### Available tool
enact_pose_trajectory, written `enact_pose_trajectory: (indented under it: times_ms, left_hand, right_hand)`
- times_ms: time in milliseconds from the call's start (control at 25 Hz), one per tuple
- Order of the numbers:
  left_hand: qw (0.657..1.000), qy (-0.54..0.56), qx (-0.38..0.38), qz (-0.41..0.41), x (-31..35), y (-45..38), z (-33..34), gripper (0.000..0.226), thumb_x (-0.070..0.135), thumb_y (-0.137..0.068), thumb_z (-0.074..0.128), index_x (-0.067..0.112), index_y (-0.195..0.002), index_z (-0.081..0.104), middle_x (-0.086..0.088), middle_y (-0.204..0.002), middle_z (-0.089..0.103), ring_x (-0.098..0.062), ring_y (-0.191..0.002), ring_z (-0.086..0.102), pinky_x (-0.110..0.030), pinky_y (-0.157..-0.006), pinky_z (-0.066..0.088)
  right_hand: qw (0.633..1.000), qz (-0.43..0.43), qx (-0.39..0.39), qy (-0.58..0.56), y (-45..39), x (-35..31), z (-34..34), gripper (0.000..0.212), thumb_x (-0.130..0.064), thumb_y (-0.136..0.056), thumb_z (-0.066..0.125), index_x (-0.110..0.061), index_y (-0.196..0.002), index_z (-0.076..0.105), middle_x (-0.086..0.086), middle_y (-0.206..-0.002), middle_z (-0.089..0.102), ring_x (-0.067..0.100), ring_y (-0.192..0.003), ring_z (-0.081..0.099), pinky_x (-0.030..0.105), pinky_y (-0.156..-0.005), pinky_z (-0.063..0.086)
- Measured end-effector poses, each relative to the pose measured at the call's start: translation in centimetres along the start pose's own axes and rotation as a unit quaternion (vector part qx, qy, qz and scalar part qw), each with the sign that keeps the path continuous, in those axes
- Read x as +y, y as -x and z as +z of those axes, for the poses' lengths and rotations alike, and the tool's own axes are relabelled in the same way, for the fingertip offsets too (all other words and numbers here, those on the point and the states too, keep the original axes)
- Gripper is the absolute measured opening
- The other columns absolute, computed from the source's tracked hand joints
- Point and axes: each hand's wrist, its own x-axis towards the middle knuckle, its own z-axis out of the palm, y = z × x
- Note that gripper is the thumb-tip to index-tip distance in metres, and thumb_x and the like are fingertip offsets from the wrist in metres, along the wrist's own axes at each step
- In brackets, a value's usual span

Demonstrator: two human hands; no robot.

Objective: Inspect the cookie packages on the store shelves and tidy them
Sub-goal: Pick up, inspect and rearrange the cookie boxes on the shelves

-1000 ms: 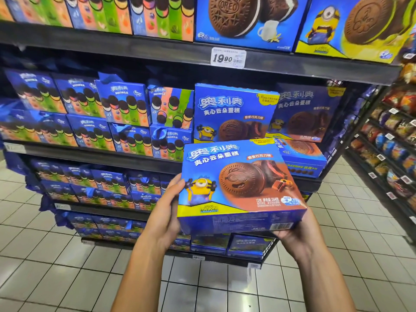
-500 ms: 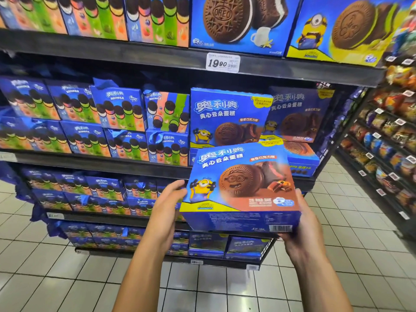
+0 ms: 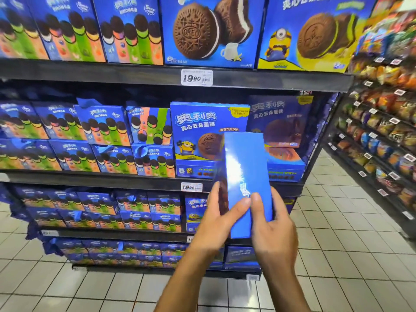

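A person stands in front of the dark metal store shelves and holds one blue cardboard cookie box with both hands, near to the viewer and a little right of the middle. The box is turned upright, so its plain glossy blue side faces us, with a white glare on it; a strip of the printed front with a brown cookie shows at its left edge. The left hand grips the lower left part of the box: its fingers lie along the printed face, and its thumb stretches across the blue side. The right hand grips the lower right part, the thumb pressed on the blue side just beside the left thumb and the other fingers wrapped around the right edge. The tips of these fingers are hidden behind the box. Behind the held box, on the middle shelf, another blue box with a yellow cartoon figure stands upright on a flat-lying box. To the left are rows of blue gift boxes with coloured stripes. A white price tag is fixed on the upper shelf edge. Below is a floor of pale square tiles, and far right a second shelf carries colourful snack bags.
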Motion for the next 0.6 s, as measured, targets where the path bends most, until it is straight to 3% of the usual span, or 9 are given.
enact_pose_trajectory:
  times_ms: [120, 240, 440, 520, 600]
  left_hand:
    - [0.997, 0.057, 0.037, 0.045, -0.8, -0.3, 0.4, 0.052, 0.024, -0.080, 0.078, 0.023, -0.127, 0.055, 0.002, -0.117, 0.072, -0.017, -0.106, 0.070, -0.026, -0.082, 0.057]
    - [0.990, 0.117, 0.070, 0.031, -1.6, -0.5, 0.0, 0.050, 0.026, -0.078, 0.071, 0.019, -0.127, 0.059, -0.006, -0.116, 0.073, -0.023, -0.103, 0.071, -0.030, -0.077, 0.059]
    - [0.958, 0.259, 0.120, -0.002, -2.8, -0.4, -1.2, 0.048, 0.027, -0.075, 0.066, 0.006, -0.119, 0.063, -0.008, -0.106, 0.076, -0.019, -0.089, 0.074, -0.033, -0.070, 0.061]
    - [0.951, 0.283, 0.125, 0.003, -3.1, -0.1, -1.9, 0.045, 0.031, -0.074, 0.064, 0.009, -0.113, 0.065, -0.007, -0.101, 0.077, -0.018, -0.083, 0.075, -0.034, -0.066, 0.062]
    - [0.948, 0.293, 0.124, 0.012, -3.3, 0.1, -2.4, 0.050, 0.037, -0.062, 0.080, 0.011, -0.104, 0.072, -0.008, -0.094, 0.078, -0.019, -0.079, 0.075, -0.034, -0.063, 0.062]
  right_hand:
    - [0.993, -0.041, -0.054, -0.092, -0.2, 0.8, -0.7, 0.059, -0.069, -0.086, 0.042, -0.042, -0.138, 0.055, -0.020, -0.131, 0.065, 0.009, -0.121, 0.061, 0.041, -0.101, 0.050]
    - [0.975, -0.097, -0.088, -0.181, -0.5, 1.4, -1.6, 0.044, -0.055, -0.095, 0.044, -0.038, -0.132, 0.061, -0.021, -0.138, 0.060, 0.008, -0.135, 0.051, 0.035, -0.110, 0.042]
    - [0.959, -0.017, -0.117, -0.258, -4.0, 3.6, -3.0, 0.026, -0.024, -0.105, 0.051, -0.029, -0.125, 0.065, -0.017, -0.128, 0.067, -0.009, -0.119, 0.058, 0.004, -0.093, 0.042]
    - [0.960, 0.006, -0.115, -0.257, -5.5, 5.4, -3.9, 0.033, -0.016, -0.105, 0.049, -0.018, -0.135, 0.061, -0.008, -0.136, 0.063, -0.018, -0.110, 0.057, -0.001, -0.086, 0.041]
    - [0.960, 0.025, -0.109, -0.257, -6.6, 7.0, -4.7, 0.036, -0.018, -0.105, 0.050, -0.018, -0.140, 0.056, -0.006, -0.141, 0.059, -0.014, -0.113, 0.057, 0.000, -0.087, 0.041]
